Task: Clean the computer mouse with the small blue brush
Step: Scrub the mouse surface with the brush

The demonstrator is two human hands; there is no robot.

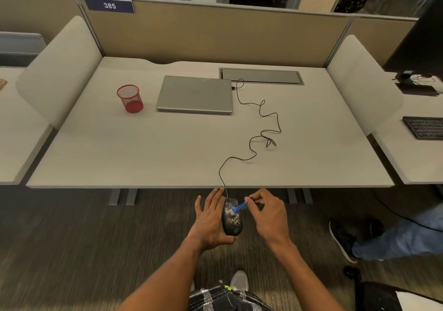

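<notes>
The right hand (pixel 268 215) pinches the small blue brush (pixel 239 207) between its fingertips. The brush tip touches the top of the black mouse (pixel 232 222). The left hand (pixel 208 219) holds the mouse from the side and below, fingers straight and close together. The mouse is in the air, in front of the desk (pixel 167 147) edge. Its cord (pixel 260 112) runs up to the shut laptop (pixel 195 94). A red mesh cup (pixel 130 98) stands left of the laptop; nothing shows inside it.

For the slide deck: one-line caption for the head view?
Left hand holds the corded mouse below the desk edge while the right hand works the small blue brush over it.
</notes>
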